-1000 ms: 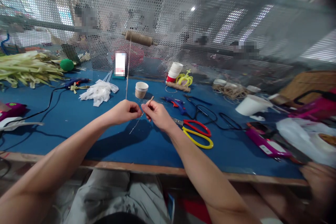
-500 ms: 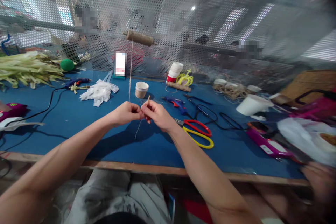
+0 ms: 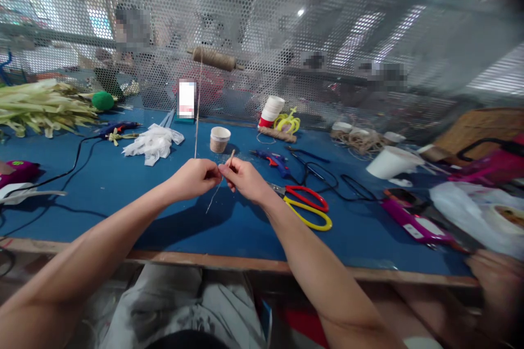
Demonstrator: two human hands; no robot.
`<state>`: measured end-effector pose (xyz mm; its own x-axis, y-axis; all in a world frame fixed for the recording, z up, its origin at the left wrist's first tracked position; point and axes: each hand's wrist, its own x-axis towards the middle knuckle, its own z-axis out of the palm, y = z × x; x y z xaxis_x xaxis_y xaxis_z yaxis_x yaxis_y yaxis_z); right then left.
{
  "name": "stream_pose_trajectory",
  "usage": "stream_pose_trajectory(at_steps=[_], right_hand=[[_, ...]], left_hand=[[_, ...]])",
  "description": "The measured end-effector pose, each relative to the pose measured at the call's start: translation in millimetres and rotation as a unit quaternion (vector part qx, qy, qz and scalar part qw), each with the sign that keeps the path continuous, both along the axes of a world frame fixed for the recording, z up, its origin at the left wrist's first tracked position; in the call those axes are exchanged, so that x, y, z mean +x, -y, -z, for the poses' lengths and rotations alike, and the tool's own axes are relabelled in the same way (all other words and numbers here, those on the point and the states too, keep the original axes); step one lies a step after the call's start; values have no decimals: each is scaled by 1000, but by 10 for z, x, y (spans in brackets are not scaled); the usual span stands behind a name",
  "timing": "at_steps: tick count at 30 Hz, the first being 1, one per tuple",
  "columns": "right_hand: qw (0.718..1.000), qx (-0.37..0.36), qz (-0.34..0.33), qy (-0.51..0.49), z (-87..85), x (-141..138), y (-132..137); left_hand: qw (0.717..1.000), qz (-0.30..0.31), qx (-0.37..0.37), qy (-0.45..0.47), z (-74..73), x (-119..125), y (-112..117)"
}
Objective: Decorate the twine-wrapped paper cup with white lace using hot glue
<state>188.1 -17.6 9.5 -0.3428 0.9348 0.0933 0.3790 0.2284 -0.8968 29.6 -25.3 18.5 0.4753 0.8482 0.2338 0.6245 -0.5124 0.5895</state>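
Observation:
Twine [image 3: 197,125] runs down from a spool [image 3: 214,59] mounted at the mesh panel to my left hand [image 3: 200,176], whose fingers are pinched on it. My right hand [image 3: 243,179], close beside the left with fingertips almost touching, is closed on a thin tan stick-like piece [image 3: 232,156] whose tip pokes up above the thumb. A loose thread end [image 3: 212,202] hangs below the fingers over the blue table [image 3: 245,234]. Behind the hands stands a small white cup [image 3: 220,140] wrapped in twine. The exact contact between twine and stick is hidden by my fingers.
Red-and-yellow-handled scissors [image 3: 309,210] lie by my right forearm, with a blue glue gun [image 3: 273,161] behind. White crumpled material [image 3: 153,143] and a phone [image 3: 186,101] are at back left. A person's hand [image 3: 495,272] rests at the right edge.
The lower end of the taut twine has shifted left with my left hand's small movement. My right hand holds nearly the same position, and the loose end swings slightly left.

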Motion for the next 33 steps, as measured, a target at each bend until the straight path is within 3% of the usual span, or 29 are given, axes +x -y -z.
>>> stream_pose_trajectory(at_steps=[6,18,33], right_hand=[[1000,1,18,-16,4,5,-7],[999,2,41,-27,55,-45,-9],[997,15,62,-39,87,-68,-21]], left_hand=[[999,-8,35,16,-2,6,18],[996,-61,-43,50,43,46,-2],[996,-92,1,10,32,82,32]])
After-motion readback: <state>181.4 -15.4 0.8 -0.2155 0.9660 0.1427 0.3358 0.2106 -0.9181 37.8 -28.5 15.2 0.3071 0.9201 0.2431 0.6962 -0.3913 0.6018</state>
